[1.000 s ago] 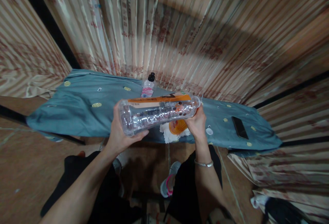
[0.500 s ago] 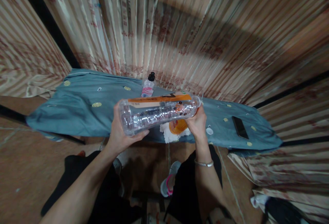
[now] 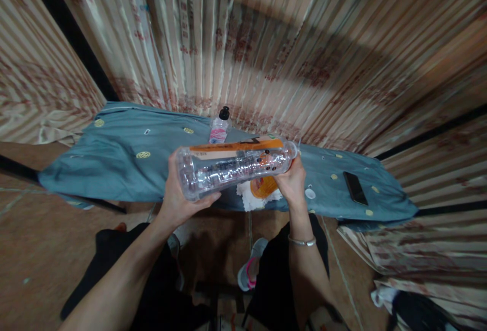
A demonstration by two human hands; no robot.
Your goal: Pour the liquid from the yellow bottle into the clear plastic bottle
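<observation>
A large clear plastic bottle [image 3: 236, 166] with an orange label is held on its side above the front edge of a table covered in blue-grey cloth [image 3: 125, 163]. My left hand [image 3: 175, 196] cups the bottle's base, fingers wrapped round it. My right hand [image 3: 292, 181] grips the neck end, which hides the cap. Under the bottle, on the cloth, lie a white crumpled tissue [image 3: 249, 200] and an orange round piece [image 3: 262, 187].
A small bottle with a black cap and pink label [image 3: 219, 127] stands at the table's far edge. A black phone [image 3: 355, 188] lies on the cloth to the right. Striped curtains hang behind. My legs and shoes are below the table edge.
</observation>
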